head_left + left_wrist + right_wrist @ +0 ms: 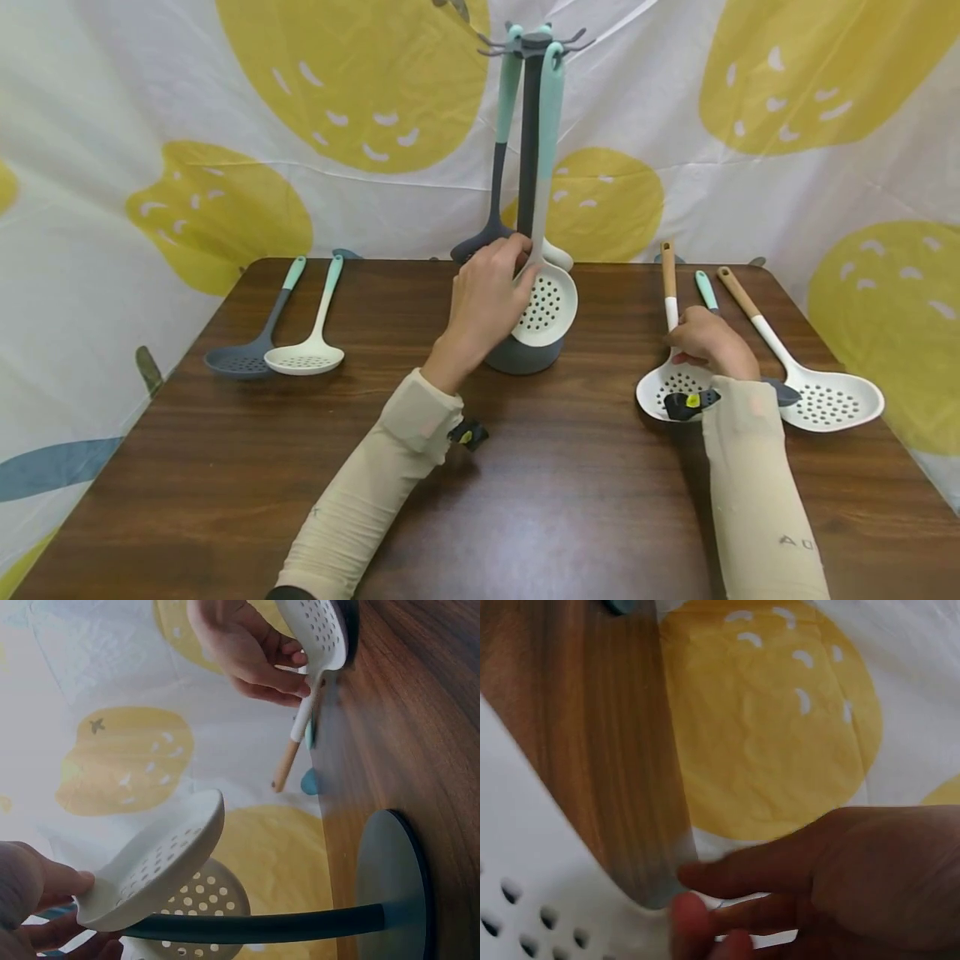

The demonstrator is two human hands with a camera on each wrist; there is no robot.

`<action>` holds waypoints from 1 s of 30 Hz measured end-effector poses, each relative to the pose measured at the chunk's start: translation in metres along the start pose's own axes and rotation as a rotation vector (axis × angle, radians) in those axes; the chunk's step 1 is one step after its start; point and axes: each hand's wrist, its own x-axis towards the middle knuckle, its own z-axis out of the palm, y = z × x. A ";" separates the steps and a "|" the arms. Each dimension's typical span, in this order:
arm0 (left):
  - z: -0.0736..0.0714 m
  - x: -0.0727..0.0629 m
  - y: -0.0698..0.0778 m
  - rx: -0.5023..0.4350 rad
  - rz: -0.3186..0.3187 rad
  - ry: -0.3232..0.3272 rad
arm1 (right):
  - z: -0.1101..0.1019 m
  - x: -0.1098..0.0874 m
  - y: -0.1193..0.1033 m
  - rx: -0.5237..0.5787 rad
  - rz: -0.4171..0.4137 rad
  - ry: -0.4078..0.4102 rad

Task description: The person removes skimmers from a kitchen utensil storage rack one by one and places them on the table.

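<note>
My left hand (491, 292) pinches the neck of a white skimmer (551, 304) with a mint handle, which hangs by its top from a dark utensil stand (529, 133). In the left wrist view, the fingers lie at the base of that skimmer's perforated bowl (169, 859). Over on the right side, my right hand (712, 342) holds the neck of another white skimmer (667, 387) with a wooden handle. The right wrist view has its thumb and fingers at the neck, beside the perforated head (555, 892). A dark utensil with a mint handle (705, 290) is partly hidden behind this hand.
A dark ladle (495, 200) with a mint handle hangs on the stand's left side. Left on the wooden table (360, 467) lie a dark skimmer (247, 358) and a white skimmer (306, 358). A white perforated turner (832, 400) lies far right. Behind hangs a lemon-print cloth (375, 208).
</note>
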 end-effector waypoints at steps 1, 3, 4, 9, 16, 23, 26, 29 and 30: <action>0.000 0.000 0.000 0.001 0.002 0.002 | 0.000 -0.001 -0.001 0.020 -0.007 -0.014; -0.001 0.000 0.000 0.001 0.001 0.000 | -0.001 -0.002 -0.002 0.056 -0.014 -0.038; -0.001 0.000 0.000 0.001 0.001 -0.001 | -0.001 -0.002 -0.003 0.069 -0.016 -0.046; -0.002 0.000 0.000 -0.003 0.007 -0.012 | -0.003 -0.006 -0.004 0.036 -0.024 -0.066; -0.002 0.000 -0.001 -0.013 0.011 -0.020 | -0.006 -0.012 -0.005 0.047 -0.016 -0.085; -0.003 -0.001 0.000 -0.018 0.011 -0.004 | -0.010 -0.010 -0.009 0.028 -0.042 -0.130; -0.004 -0.002 0.001 -0.006 0.011 0.016 | -0.012 -0.007 -0.009 -0.025 -0.065 -0.159; -0.006 -0.002 0.001 0.028 0.011 0.047 | -0.013 -0.007 -0.010 -0.035 -0.085 -0.182; -0.007 -0.002 0.001 0.040 0.010 0.058 | -0.013 -0.007 -0.010 -0.037 -0.090 -0.188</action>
